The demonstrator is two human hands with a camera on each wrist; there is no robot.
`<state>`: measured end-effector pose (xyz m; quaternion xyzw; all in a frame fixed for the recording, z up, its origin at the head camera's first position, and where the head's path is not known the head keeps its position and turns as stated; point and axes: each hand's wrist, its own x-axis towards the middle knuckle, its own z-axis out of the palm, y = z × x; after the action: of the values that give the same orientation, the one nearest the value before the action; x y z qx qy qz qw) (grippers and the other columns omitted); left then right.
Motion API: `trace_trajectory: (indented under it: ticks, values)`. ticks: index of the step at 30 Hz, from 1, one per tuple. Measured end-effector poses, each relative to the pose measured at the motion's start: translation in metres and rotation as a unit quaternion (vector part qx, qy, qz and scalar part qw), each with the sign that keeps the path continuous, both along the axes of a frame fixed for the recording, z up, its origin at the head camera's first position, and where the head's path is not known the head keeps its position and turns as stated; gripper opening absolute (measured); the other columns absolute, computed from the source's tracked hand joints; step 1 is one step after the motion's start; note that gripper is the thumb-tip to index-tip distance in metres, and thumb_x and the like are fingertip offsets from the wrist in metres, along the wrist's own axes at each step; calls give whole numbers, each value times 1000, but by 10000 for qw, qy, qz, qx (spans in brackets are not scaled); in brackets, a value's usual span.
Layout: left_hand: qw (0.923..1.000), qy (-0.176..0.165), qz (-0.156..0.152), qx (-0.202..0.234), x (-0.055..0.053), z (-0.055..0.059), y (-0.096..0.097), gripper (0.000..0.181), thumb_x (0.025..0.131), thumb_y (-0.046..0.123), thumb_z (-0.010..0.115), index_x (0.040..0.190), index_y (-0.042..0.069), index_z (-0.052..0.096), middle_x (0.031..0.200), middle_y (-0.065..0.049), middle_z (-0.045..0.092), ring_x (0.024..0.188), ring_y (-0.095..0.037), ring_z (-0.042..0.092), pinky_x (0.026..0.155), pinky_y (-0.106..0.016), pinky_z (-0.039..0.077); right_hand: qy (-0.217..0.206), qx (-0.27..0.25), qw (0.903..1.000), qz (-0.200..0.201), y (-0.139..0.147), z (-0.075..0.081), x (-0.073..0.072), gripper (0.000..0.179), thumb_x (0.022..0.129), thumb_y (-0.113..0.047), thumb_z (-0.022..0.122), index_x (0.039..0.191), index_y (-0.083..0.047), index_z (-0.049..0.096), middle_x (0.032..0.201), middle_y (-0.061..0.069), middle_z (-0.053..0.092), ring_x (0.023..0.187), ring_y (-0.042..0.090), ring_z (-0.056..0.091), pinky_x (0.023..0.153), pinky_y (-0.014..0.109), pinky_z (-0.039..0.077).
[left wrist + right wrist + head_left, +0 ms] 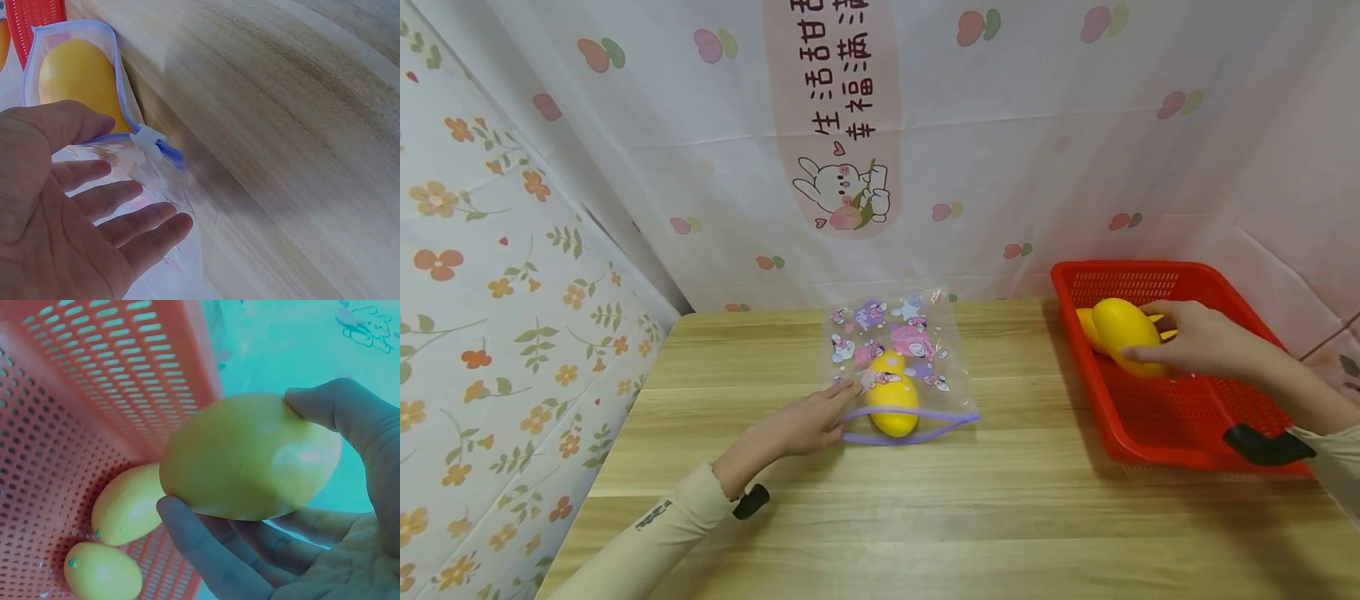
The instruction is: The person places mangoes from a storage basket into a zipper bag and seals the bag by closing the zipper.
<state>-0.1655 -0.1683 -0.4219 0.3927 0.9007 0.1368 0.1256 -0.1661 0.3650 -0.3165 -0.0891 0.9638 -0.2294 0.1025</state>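
Note:
In the head view a clear zip bag (951, 367) with pink and purple cartoon prints lies on the table, its purple-edged mouth parted towards me. Inside are yellow mangoes, one mango (895, 421) right at the mouth. My left hand (808, 421) is at the bag's left edge; in the left wrist view its thumb lies over the rim by the white slider (148, 136), fingers extended and spread. My right hand (1187, 337) grips another yellow mango (250, 456) between thumb and fingers, over the red basket (1101, 408).
Two more yellow mangoes, one mango (128, 503) and a second mango (103, 572) with a green stem dot, lie in the basket. Its perforated walls rise around them. A wooden table (925, 517) meets a printed curtain (700, 208) at the back.

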Motion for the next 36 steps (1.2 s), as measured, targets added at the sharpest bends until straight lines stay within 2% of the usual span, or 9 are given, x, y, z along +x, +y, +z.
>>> trace_trajectory:
  ticks: [4,8,13,20,25,28,36]
  values:
    - [10000,-19,6,-1,0,0,0,65,99,8,62,154,-9,32,157,-27,32,144,-40,33,111,-52,35,125,9,9999,10,-8,3,1,83,88,-38,80,139,17,43,122,39,57,97,42,64,61,35,59]
    - [10000,-84,22,-7,0,1,0,65,99,8,62,154,-8,32,158,-27,31,144,-40,33,112,-52,35,234,-45,9997,57,-16,4,2,81,88,-36,80,139,16,44,124,38,57,103,47,62,63,35,59]
    - [10000,-87,24,-13,0,0,-1,64,100,8,61,155,-8,32,158,-27,30,144,-39,33,112,-52,34,312,-119,9994,99,-26,5,4,81,88,-36,81,140,15,44,125,36,57,101,46,63,62,35,58]
    - [10000,-78,19,27,-1,-1,-2,62,101,7,58,155,-8,31,159,-26,30,145,-38,31,113,-51,33,447,-228,9986,171,-47,8,5,78,87,-35,82,139,12,48,120,30,62,95,37,65,62,35,58]
    - [10000,-16,-8,42,-2,0,-1,61,101,6,56,154,-9,32,159,-26,30,146,-38,30,114,-51,32,467,-354,9979,260,-59,9,7,77,86,-36,83,139,10,50,119,26,64,104,42,63,70,43,60]
    - [10000,21,-20,46,-2,0,-1,60,101,6,56,154,-9,32,159,-26,31,146,-38,31,114,-51,32,480,-315,9979,300,-66,8,6,79,86,-37,83,140,10,49,121,28,64,106,45,64,72,46,61]
    - [10000,24,-51,43,0,3,0,59,101,5,55,154,-9,33,158,-26,32,146,-38,31,113,-51,33,453,-286,9975,462,-77,2,5,82,87,-35,83,141,13,46,121,31,62,105,44,64,74,45,60]
